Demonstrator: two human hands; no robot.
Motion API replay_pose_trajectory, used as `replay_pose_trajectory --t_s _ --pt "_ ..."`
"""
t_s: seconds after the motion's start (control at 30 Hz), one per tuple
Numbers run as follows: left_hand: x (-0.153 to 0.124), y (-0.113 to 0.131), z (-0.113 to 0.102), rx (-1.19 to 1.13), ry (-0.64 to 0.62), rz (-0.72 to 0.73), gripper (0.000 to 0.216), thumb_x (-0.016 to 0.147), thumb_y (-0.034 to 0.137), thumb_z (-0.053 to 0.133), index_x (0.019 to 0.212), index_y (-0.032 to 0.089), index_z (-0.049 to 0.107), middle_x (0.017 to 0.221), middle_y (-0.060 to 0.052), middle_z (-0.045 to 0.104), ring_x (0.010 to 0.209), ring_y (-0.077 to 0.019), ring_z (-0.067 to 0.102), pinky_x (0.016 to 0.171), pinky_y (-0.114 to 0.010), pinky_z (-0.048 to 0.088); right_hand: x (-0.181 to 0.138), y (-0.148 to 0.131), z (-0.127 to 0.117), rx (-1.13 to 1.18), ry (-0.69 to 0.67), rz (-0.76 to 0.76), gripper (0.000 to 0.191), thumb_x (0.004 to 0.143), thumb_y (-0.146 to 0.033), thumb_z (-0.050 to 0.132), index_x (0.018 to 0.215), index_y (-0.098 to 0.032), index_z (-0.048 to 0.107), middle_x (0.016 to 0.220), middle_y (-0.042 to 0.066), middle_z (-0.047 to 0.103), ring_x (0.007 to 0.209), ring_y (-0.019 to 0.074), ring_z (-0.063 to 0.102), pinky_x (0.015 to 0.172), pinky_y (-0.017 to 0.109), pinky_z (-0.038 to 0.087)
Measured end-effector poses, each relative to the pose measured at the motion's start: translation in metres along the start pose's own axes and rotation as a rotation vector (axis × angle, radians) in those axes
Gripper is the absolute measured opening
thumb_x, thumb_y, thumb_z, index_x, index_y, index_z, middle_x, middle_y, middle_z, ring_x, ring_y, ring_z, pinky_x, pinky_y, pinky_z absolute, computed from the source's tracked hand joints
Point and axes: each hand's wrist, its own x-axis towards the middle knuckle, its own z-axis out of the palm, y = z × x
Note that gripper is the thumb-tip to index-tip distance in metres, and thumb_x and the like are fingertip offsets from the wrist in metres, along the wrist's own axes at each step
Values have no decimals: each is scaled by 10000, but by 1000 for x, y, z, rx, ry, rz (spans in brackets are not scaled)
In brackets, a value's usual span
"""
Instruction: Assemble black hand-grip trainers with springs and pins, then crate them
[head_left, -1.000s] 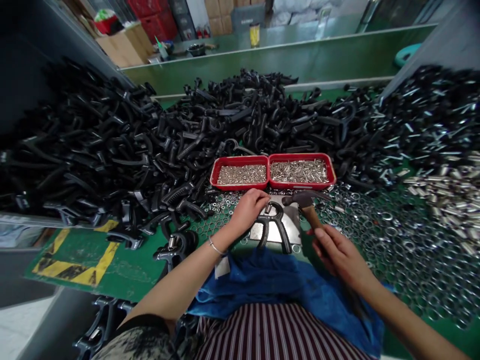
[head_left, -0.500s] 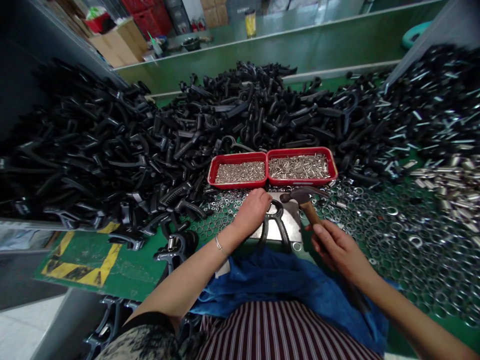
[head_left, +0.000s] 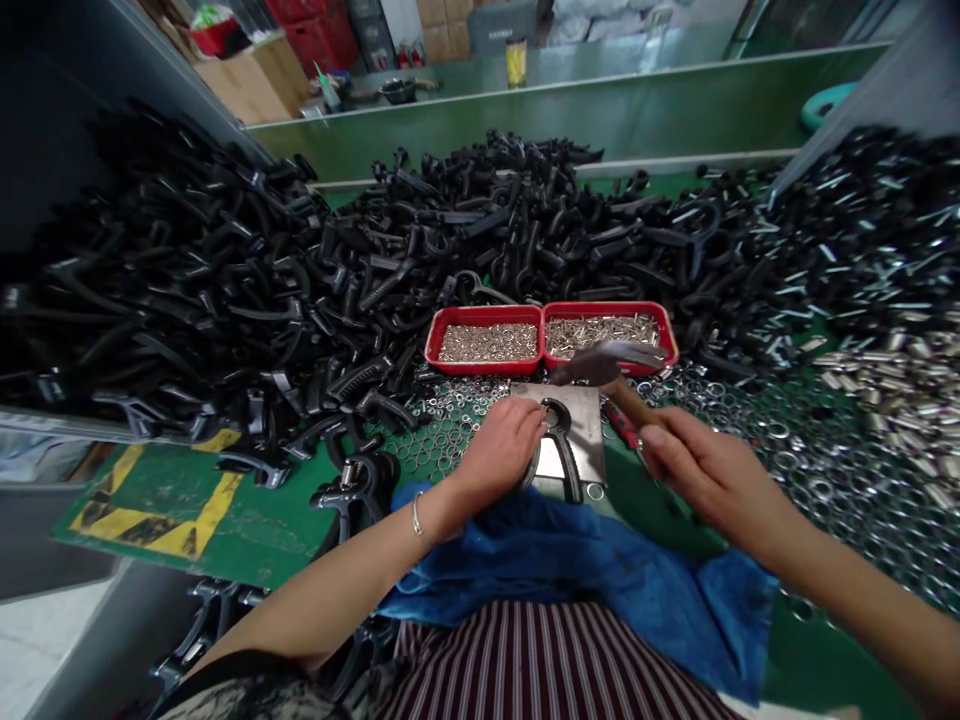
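My left hand [head_left: 499, 445] is closed on the left arm of a black hand gripper [head_left: 559, 450] that lies on a small steel plate [head_left: 581, 425]. My right hand [head_left: 694, 465] grips the wooden handle of a hammer [head_left: 604, 365], whose blurred head hangs raised above the plate and the gripper's top. Just behind the plate stands a red two-compartment tray [head_left: 544, 312] holding small metal rings on the left and metal pins on the right.
A large heap of black plastic handles [head_left: 247, 280] fills the left and back of the green bench. Metal rings [head_left: 825, 480] and steel sleeves [head_left: 892, 380] cover the right side. Finished grippers [head_left: 349, 495] lie at my left. A blue cloth [head_left: 585, 570] covers my lap.
The hammer has risen from resting near the plate to a raised position above it. My left hand has slid down the gripper toward me.
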Motion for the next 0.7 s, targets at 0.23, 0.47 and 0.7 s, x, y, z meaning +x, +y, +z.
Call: replay_pose_trajectory --t_s 0.23,0.47,0.7 --pt "-15 5 10 35 -111 29 343 1033 278 342 1201 118 594 1186 -138 645 1134 -254 552 1018 -425 433 31 -5 14 -301 -194 -34 351 1011 -483 338 943 -217 556 785 75 695 671 219 653 586 282 402" --pt "-11 9 4 17 -92 7 299 1021 262 370 1156 118 594 1107 -122 640 1052 -257 554 971 -408 437 38 -5 13 -330 -138 3 345 1010 -472 357 947 -209 570 792 85 710 680 228 665 603 288 419" --pt "-32 37 3 125 -71 -352 437 941 534 474 1018 120 589 947 -187 609 916 -323 584 810 -501 474 -4 20 27 -210 -143 -47 349 956 -528 411 958 -235 601 807 103 718 636 283 682 572 360 487"
